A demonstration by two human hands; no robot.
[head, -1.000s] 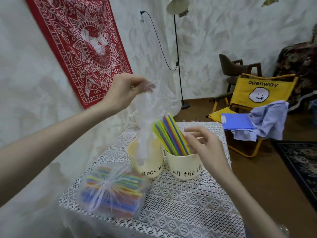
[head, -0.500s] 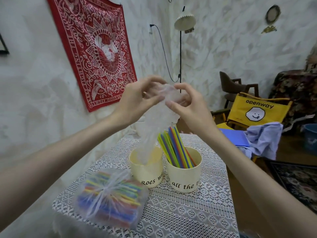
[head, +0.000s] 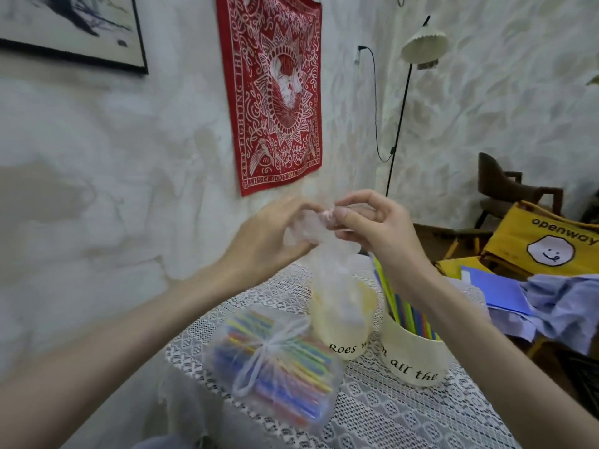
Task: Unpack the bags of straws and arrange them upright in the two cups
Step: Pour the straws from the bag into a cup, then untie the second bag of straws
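An empty clear plastic bag (head: 327, 264) hangs in the air above the cups. My left hand (head: 269, 238) grips its crumpled top and my right hand (head: 372, 228) pinches the same top from the other side. Behind the hanging bag stands the left cream cup (head: 343, 332); whether it holds straws is hidden. The right cream cup (head: 418, 358) holds several coloured straws (head: 398, 303) leaning upright. A tied clear bag full of coloured straws (head: 278, 361) lies on the lace tablecloth (head: 405, 416) in front of the left cup.
The small table stands against a white wall with a red hanging (head: 275, 92). To the right are a yellow folding chair (head: 544, 241) with a blue folder (head: 499, 286) and a lilac cloth (head: 564, 303), a dark chair and a floor lamp (head: 421, 47).
My right hand rose from the straws in the right cup to the bag's top. Both hands now bunch the bag together, lower in view.
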